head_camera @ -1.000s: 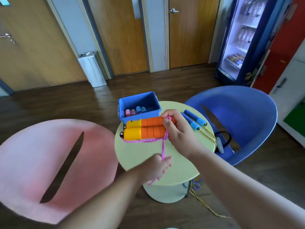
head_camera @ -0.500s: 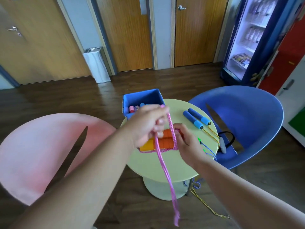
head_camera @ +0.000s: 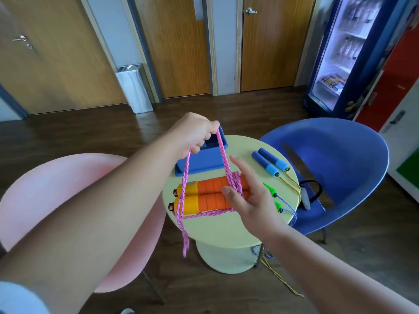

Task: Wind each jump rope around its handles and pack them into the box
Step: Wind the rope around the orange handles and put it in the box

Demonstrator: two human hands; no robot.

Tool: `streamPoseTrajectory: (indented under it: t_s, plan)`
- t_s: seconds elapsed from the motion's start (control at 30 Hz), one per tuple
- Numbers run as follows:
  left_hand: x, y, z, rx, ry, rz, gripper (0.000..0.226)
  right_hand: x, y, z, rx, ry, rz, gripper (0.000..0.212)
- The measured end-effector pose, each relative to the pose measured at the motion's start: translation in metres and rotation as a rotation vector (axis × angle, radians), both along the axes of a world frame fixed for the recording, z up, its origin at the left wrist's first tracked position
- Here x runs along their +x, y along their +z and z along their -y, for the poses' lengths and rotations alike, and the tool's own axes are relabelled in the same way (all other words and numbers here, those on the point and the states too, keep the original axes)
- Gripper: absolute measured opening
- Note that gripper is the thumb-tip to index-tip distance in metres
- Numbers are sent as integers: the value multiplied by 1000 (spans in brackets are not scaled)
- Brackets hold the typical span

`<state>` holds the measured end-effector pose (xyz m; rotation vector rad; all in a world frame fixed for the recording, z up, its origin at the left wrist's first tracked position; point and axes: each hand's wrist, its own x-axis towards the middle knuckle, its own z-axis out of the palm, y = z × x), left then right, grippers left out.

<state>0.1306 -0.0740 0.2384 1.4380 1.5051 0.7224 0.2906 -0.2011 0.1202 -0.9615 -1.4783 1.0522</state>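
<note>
Two orange-and-yellow jump rope handles [head_camera: 204,196] lie side by side on the round pale-yellow table [head_camera: 217,227]. A pink rope [head_camera: 223,155] is looped round them near their right end. My left hand [head_camera: 195,132] grips a loop of that rope and holds it up above the blue box [head_camera: 201,159]; its loose end hangs past the table's front edge. My right hand [head_camera: 251,198] holds the handles at their right end, thumb on the front one, fingers stretched over the wraps. The box's inside is mostly hidden behind my left hand.
A second rope with blue handles [head_camera: 271,162] and yellow cord lies at the table's right. Green handles [head_camera: 271,191] with blue cord peek out beside my right hand. A pink chair [head_camera: 56,200] stands left, a blue chair [head_camera: 340,159] right, with a black strap on it.
My left hand has lifted the pink rope higher, over the box. My right hand's fingers have straightened over the handles' right end. The handles lie in plainer view now.
</note>
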Motion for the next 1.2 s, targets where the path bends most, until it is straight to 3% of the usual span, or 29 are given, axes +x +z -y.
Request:
streamPoseTrajectory:
  t_s: [0.1,0.3,0.37,0.43,0.47,0.5,0.57,0.67,0.73,0.83,1.0,1.07,1.2]
  plan:
    - [5,0,-5,-7,-68,-23,22,2,3,-4,51,19,121,31]
    - [-1,-17,-8,43,-162,-39,26,15,11,-3,40,38,18,10]
    - [-9,-43,-8,-66,-246,16,32,17,19,0,79,39,-17,10]
    - [-42,-122,-46,-330,-231,95,42,15,31,0,114,28,-74,11]
    - [-49,-154,-57,-544,-199,166,41,15,37,-3,123,8,-100,12]
    - [-52,-174,-53,-620,-164,243,31,15,42,-8,133,-23,-107,13]
    - [-31,-162,-4,-449,-187,317,16,16,50,-21,143,-73,-81,13]
    - [27,-116,78,-453,-341,491,28,20,47,-42,75,-119,-78,9]
    - [36,-124,85,-380,-258,480,27,23,40,-52,34,-170,-45,10]
    - [53,-121,95,-353,-188,242,27,27,27,-60,14,-231,63,9]
    - [51,-105,107,109,-359,-123,23,35,1,-60,-84,-254,143,10]
    - [43,-98,107,175,-395,-125,25,35,-3,-56,-74,-240,149,14]
    - [32,-87,109,65,-411,-10,26,30,-3,-50,-21,-215,167,13]
